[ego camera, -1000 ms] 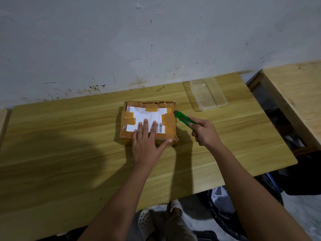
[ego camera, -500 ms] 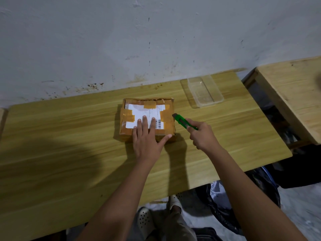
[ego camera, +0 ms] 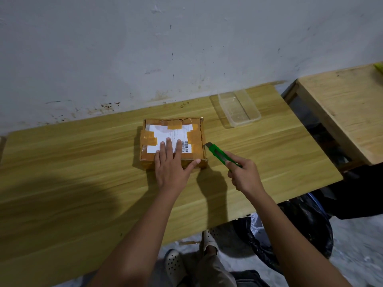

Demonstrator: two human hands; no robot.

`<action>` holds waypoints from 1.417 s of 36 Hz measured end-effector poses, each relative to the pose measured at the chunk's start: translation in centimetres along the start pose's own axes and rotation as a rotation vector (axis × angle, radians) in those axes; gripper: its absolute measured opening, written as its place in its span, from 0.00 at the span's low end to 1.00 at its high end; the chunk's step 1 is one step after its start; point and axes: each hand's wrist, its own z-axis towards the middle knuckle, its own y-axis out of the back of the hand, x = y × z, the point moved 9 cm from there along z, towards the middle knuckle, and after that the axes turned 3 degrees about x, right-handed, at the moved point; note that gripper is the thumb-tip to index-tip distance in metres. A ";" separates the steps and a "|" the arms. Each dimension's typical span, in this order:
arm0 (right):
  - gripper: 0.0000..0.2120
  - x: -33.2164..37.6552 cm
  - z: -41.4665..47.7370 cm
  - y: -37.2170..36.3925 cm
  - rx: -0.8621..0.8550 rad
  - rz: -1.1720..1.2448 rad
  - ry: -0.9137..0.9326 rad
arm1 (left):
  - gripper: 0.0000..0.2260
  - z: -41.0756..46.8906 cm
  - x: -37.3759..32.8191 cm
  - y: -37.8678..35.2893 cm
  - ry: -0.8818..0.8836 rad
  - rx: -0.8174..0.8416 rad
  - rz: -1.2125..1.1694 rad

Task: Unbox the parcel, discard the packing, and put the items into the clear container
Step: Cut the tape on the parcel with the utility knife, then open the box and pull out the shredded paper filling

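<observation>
A flat cardboard parcel (ego camera: pixel 193 129) wrapped in brown tape, with a white shipping label on top, lies in the middle of the wooden table (ego camera: pixel 83 172). My left hand (ego camera: pixel 172 165) presses flat on its near part, fingers spread. My right hand (ego camera: pixel 244 175) grips a green utility knife (ego camera: pixel 218 155), whose tip touches the parcel's right edge near the front corner. A clear plastic container (ego camera: pixel 238 107) stands empty at the table's back right, near the wall.
A second wooden table (ego camera: pixel 348 108) stands to the right across a narrow gap. A black bin bag (ego camera: pixel 300 230) sits on the floor below the table's right end. My feet in pale clogs (ego camera: pixel 174 264) show under the front edge.
The knife tip has slid toward me along the parcel's right edge, from the far corner to near the front corner. My left hand stays pressed on the parcel.
</observation>
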 end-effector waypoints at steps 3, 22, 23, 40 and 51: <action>0.18 -0.5 0.1 -0.1 -0.008 0.152 -0.025 | 0.38 -0.3 0.9 0.5 -0.079 -0.016 0.009; 0.23 -2.6 3.3 -4.5 0.195 0.268 -0.132 | 0.39 -0.7 5.7 3.1 0.315 -0.132 -0.830; 0.23 -2.5 3.6 -4.5 0.210 0.294 -0.127 | 0.39 -0.2 6.2 3.5 0.296 -0.109 -0.836; 0.25 -0.5 13.9 -5.6 0.248 -0.128 -0.073 | 0.22 3.2 7.9 3.1 0.501 -0.312 -1.082; 0.20 4.0 20.4 -6.5 0.005 -0.328 0.178 | 0.20 5.2 11.4 4.7 0.461 -0.315 -0.924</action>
